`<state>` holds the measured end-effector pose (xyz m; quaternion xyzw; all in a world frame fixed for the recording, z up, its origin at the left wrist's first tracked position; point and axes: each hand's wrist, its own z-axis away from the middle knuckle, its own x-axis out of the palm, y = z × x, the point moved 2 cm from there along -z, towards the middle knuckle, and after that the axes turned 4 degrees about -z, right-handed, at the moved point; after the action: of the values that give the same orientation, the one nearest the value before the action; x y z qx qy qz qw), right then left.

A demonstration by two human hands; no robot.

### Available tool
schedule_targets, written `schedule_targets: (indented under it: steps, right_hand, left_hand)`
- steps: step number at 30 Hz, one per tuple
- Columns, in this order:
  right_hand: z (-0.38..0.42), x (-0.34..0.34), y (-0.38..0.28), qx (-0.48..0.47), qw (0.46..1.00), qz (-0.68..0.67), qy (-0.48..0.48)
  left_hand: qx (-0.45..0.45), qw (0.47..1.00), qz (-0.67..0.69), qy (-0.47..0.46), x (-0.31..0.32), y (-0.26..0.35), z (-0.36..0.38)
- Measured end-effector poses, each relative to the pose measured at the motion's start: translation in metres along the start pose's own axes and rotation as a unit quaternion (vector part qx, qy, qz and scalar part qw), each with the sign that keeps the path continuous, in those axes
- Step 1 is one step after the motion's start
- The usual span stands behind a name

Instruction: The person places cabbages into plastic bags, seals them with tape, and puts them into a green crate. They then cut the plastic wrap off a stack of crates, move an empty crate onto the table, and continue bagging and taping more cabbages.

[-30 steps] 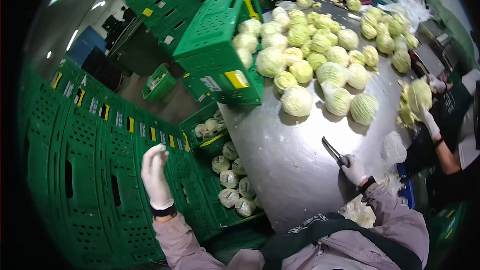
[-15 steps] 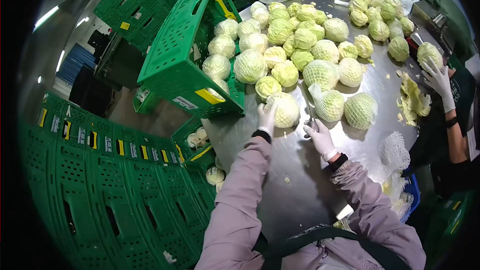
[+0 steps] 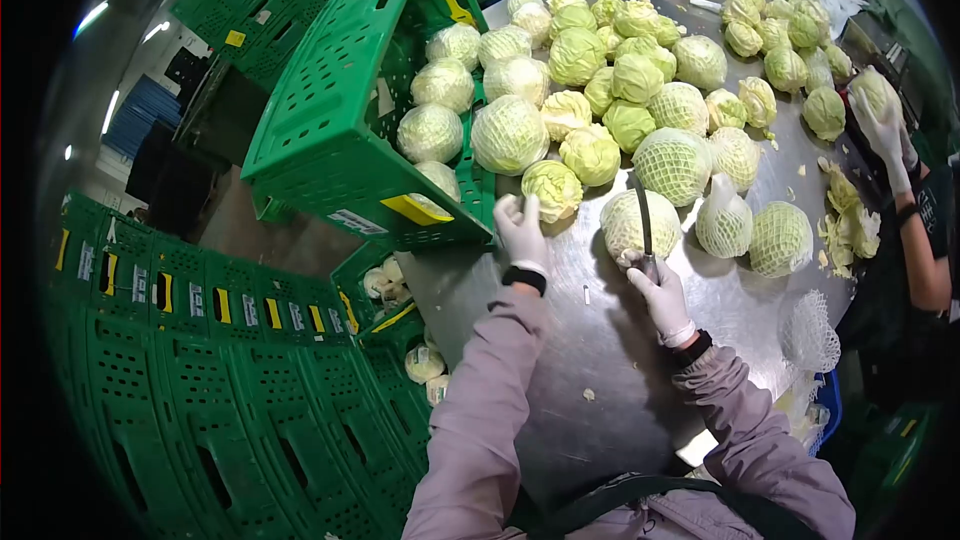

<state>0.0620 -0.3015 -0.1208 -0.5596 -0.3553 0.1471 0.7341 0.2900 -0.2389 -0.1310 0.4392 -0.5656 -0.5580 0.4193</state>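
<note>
My right hand (image 3: 660,298), in a white glove, grips a knife (image 3: 644,218) with its dark blade pointing away from me. The blade overlaps a pale, net-wrapped cabbage (image 3: 617,226) on the table, and my fingers are right at its near side. My left hand (image 3: 522,236), gloved too, is off that cabbage, its fingers apart and slightly bent. Its fingertips are close to the lower left of a bare yellow-green cabbage (image 3: 553,190). To the right of the knife sit two netted cabbages (image 3: 724,224) (image 3: 781,240).
A green crate (image 3: 330,130) lies on its side at the left, holding netted cabbages (image 3: 430,133). More cabbages cover the far metal table (image 3: 560,380). At the right, a co-worker's gloved hand (image 3: 885,140) holds a cabbage near peeled leaves (image 3: 848,215). Foam nets (image 3: 808,330) hang there.
My left hand has let go of the netted cabbage and shifted left toward the bare one. That netted cabbage now sits farther right, behind the knife. The view has shifted slightly.
</note>
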Motion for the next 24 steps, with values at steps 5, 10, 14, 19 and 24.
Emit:
schedule_targets:
  steps: [5,10,14,19,24]
  right_hand:
    - [0.012,-0.012,-0.006,-0.005,1.0,0.018,0.018]
    - [0.005,-0.015,-0.006,-0.01,0.997,0.069,0.033]
    - [-0.003,0.003,-0.008,-0.033,0.988,0.146,0.033]
    - [-0.015,0.012,0.025,-0.058,0.993,0.1,0.017]
    - [0.001,0.014,0.019,-0.039,0.992,0.121,0.025]
  left_hand:
    - [-0.087,0.991,-0.101,-0.019,0.05,-0.036,-0.019]
    - [-0.152,0.976,-0.156,0.022,0.069,-0.022,-0.007]
    - [-0.169,0.977,-0.132,0.006,0.077,-0.024,-0.008]
    - [-0.093,0.984,-0.148,-0.037,0.078,-0.039,-0.009]
    - [-0.044,0.992,-0.097,-0.066,0.068,-0.05,-0.014]
